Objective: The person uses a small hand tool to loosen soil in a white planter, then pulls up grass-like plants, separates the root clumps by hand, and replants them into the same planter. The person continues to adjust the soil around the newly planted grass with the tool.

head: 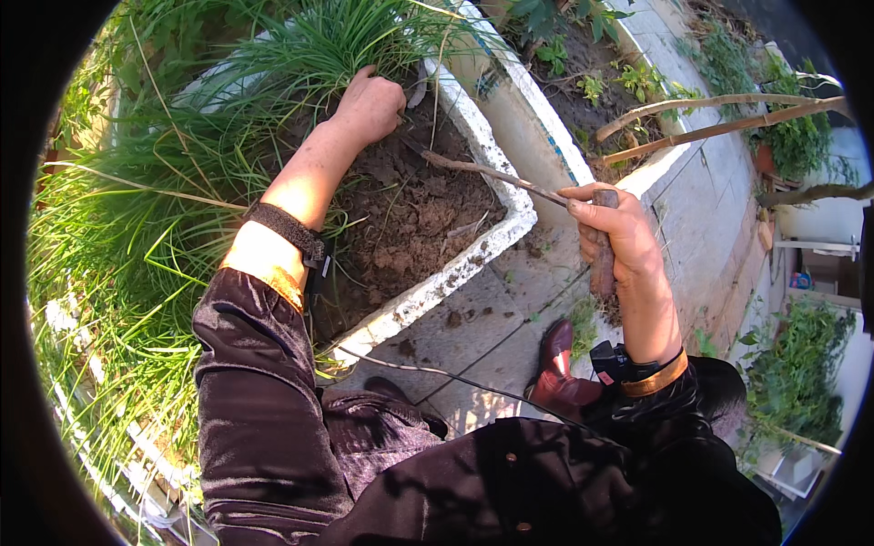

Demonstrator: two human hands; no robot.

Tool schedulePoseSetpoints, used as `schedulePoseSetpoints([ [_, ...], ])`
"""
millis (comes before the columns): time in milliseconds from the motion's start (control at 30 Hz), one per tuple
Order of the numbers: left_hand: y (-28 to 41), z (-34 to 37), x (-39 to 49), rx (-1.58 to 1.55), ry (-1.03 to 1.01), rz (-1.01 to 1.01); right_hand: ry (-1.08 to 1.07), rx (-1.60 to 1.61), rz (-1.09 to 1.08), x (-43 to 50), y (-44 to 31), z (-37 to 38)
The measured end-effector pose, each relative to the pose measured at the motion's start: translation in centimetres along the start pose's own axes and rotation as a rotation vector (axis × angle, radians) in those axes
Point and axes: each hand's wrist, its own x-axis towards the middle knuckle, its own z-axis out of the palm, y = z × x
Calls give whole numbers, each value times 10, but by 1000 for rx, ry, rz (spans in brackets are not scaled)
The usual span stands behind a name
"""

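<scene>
My left hand (pixel 372 108) is curled at the base of a clump of narrow-leaved green plants (pixel 341 41), like chives; its fingertips are partly hidden among the leaves. Dark, broken soil (pixel 410 228) lies below it, inside a planter whose white foam rim (pixel 471 256) is chipped and dirty. In my right hand (pixel 625 235) is the wooden handle (pixel 603 273) of a small hand tool. The tool's thin, bent shank (pixel 488 170) reaches left over the rim. Its dark end (pixel 413 145) is low over the soil near my left hand; whether it touches is unclear.
Another foam planter (pixel 546 130) stands alongside, with a soil bed (pixel 580 89) beyond. Bare branches (pixel 724 126) jut in from the right. A dark cable (pixel 471 382) crosses above the paving (pixel 478 321). A red-brown boot (pixel 556 365) stands near the planter's corner.
</scene>
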Motion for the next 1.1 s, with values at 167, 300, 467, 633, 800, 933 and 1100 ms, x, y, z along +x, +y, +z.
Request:
schedulePoseSetpoints([
  [167,-2,-1,1,9,43,-3,45,177,99,24,31,32],
  [300,2,-2,-1,-17,30,-6,42,109,-16,23,32,30],
  [467,5,-27,-4,-54,19,7,76,-351,-117,-22,8,27],
  [633,13,-73,-10,-240,-45,-144,130,-467,-39,-34,-17,6],
  [800,28,-102,-24,-268,-108,-102,90,-519,-149,-28,-11,7],
  [933,43,-114,-44,-290,-209,-30,70,-508,-176,-22,-9,2],
  [1100,74,-117,-73,-373,-356,71,53,-523,-208,-17,-13,-3],
])
